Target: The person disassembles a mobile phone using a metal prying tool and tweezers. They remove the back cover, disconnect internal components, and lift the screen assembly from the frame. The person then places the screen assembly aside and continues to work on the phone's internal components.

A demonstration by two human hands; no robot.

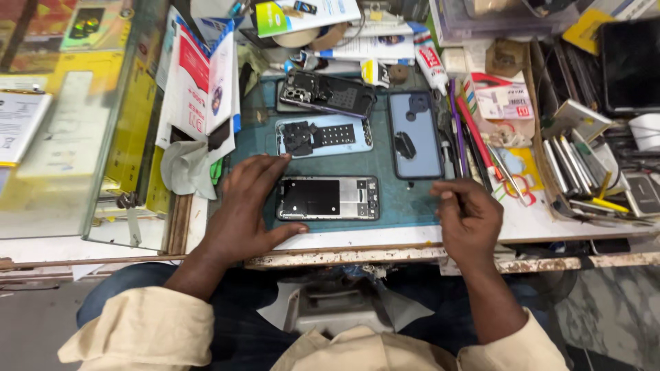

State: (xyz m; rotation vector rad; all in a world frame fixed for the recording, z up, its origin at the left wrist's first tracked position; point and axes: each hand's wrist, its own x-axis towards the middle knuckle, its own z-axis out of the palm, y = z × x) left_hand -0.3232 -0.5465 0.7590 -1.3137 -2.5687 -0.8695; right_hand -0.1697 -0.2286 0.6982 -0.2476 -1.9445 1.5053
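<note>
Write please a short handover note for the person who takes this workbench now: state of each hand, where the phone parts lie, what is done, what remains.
Left hand: open, flat on the green work mat, fingers beside the opened phone frame with black and silver inner plates.
Right hand: closed around a thin tool, whose tip is too small to tell, at the mat's right edge.
Behind the frame lie a pale blue back cover with black pieces on it, a dark phone body with camera module, and a blue-grey phone shell standing lengthwise.
Done: phones are opened, parts spread.
Left: frame lies uncovered; nothing reassembled.
</note>
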